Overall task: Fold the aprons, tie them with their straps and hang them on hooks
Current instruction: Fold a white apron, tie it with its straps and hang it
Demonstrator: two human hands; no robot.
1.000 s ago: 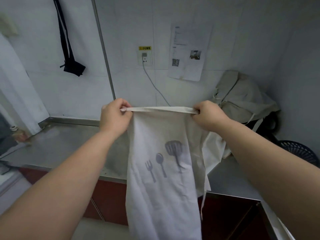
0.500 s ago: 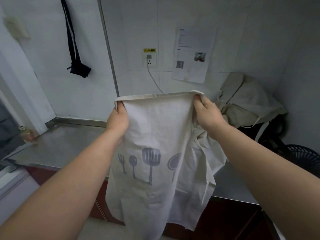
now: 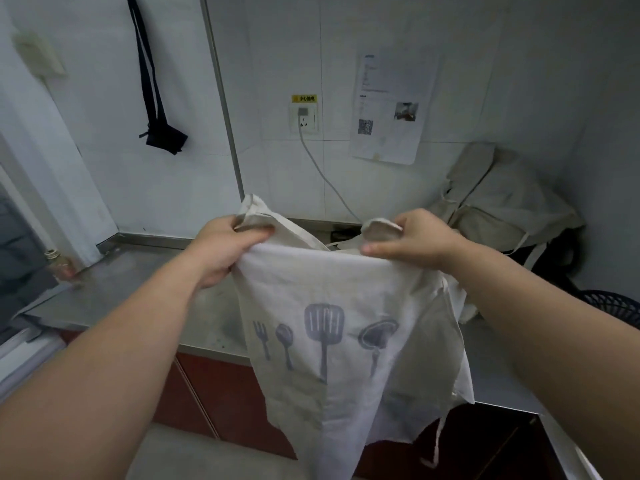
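Both hands sit lower than 0.5 s ago, and the apron's top edge is now bunched instead of stretched flat.

Head view:
- left hand (image 3: 225, 251): grip curled tight round a gathered corner of the cream apron (image 3: 329, 299).
- right hand (image 3: 412, 242): grip pinches the other corner, with cloth rolled over the fingers.
- Apron: thin woven cloth, creased, grey utensil print. It hangs in the air in front of the steel table (image 3: 138, 285) edge, with the hem down past the red cabinet (image 3: 225, 393).
- strap (image 3: 437, 441) dangles lower right.
- beige apron pile (image 3: 502, 202) is slumped in the right corner.
- dark apron (image 3: 162, 133), tied up, hangs on the wall upper left.
- Brushed steel shows left of the hands.
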